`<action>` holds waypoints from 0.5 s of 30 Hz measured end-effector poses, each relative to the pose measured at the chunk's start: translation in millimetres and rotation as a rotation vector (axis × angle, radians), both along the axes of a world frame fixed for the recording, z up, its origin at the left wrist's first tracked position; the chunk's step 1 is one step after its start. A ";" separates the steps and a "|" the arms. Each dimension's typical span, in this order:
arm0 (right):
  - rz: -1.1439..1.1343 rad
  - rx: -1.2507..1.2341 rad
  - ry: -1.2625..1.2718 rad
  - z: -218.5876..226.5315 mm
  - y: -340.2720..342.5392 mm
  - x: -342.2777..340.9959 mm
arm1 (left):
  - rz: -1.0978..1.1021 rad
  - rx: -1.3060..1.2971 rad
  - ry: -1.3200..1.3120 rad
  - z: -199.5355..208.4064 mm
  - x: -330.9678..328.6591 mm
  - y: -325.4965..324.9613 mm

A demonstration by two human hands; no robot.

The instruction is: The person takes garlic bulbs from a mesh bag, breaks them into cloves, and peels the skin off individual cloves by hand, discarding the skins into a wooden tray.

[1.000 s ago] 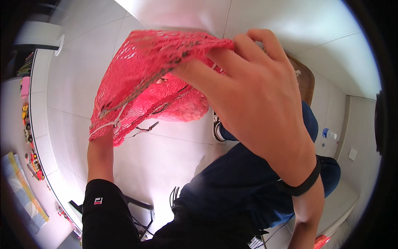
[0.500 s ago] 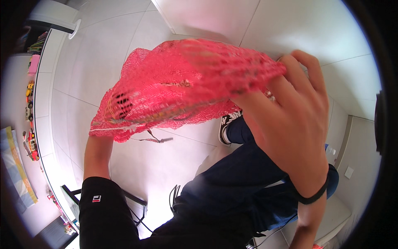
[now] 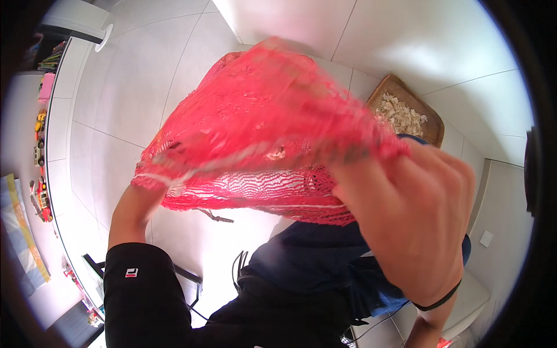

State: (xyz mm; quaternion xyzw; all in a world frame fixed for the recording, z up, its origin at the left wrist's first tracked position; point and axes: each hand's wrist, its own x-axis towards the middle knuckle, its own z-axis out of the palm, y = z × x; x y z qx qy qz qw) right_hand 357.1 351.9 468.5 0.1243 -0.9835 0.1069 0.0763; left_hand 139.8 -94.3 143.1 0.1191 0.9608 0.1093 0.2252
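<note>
A red mesh bag (image 3: 249,110) is stretched between my two hands in front of me, blurred in places by motion. My right hand (image 3: 412,203), with a dark band round its wrist, is closed on the bag's right edge. My left hand (image 3: 148,200) reaches into or behind the bag's left end, where mesh hides its fingers. A pale cord runs along the near edge. Small brownish bits cling to the netting, and a thin dark strand (image 3: 216,217) hangs below it.
A brown woven tray (image 3: 436,130) with pale, papery flakes stands on the tiled floor beyond my right hand. A shelf with toy vehicles (image 3: 39,153) runs along the left. A dark metal frame (image 3: 188,275) stands near my left sleeve, and my legs are below the bag.
My right hand has moved down towards me, swinging that end of the bag lower and spreading the mesh wider. The tray of flakes has come into view. My left hand has shifted slightly.
</note>
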 end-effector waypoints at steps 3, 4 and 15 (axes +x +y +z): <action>-0.050 0.054 -0.011 -4.7 -1.8 -8.0 | 0.012 -0.013 -0.002 0.3 7.2 -3.2; -0.069 0.084 -0.019 -6.9 -3.7 -9.8 | -0.006 0.011 -0.019 -9.7 5.0 6.3; -0.081 0.004 0.080 2.5 -2.3 -7.2 | -0.028 0.046 -0.035 -15.8 5.6 33.9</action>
